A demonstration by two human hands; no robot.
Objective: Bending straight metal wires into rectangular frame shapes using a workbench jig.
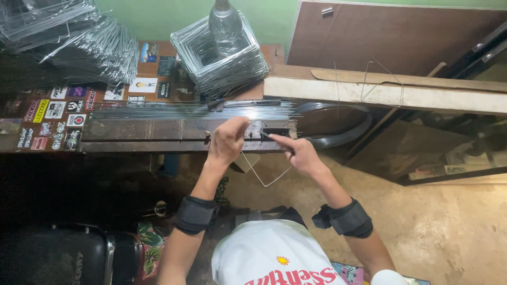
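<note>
Both hands, left hand and right hand, pinched the thin bent wire at the bench jig; it looked light, springy, best gripped near its ends.

Both hands' grips closed, forward.

On your surface you have a stack of square wire frames with a clear plastic bottle standing inside it. Up at the far left corner lies another heap of bent wire frames. Colourful stickers cover the left part, and a brown board leans against the green wall.
</note>
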